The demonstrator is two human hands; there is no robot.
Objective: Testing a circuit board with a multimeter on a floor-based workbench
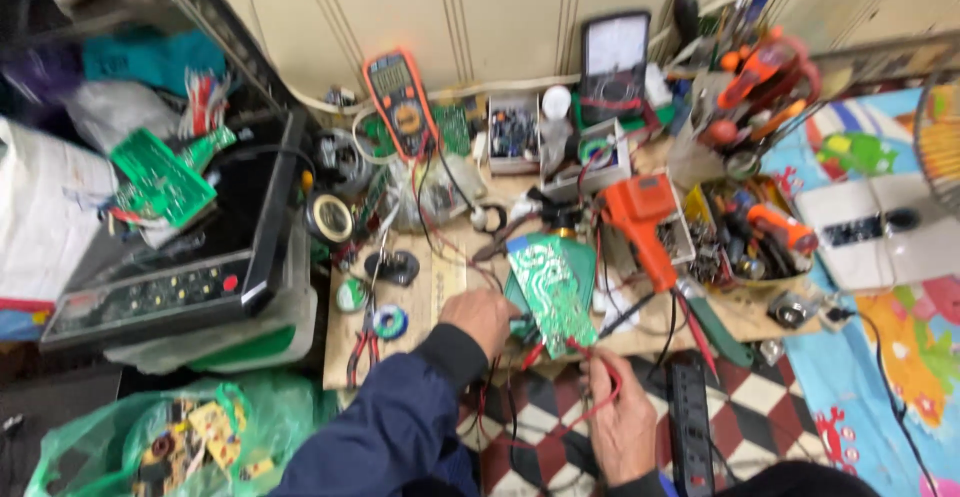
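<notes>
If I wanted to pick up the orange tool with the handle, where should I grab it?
Probably by its long handle. The orange soldering gun lies on the wooden board, its body near the parts tray and its handle slanting down toward the person. Coming from the near right side looks easiest, clear of the green circuit board on its left.

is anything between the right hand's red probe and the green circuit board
Nothing visible. The right hand holds the red probe with its tip at the lower edge of the green circuit board, while the left hand rests against the board's left side.
</notes>
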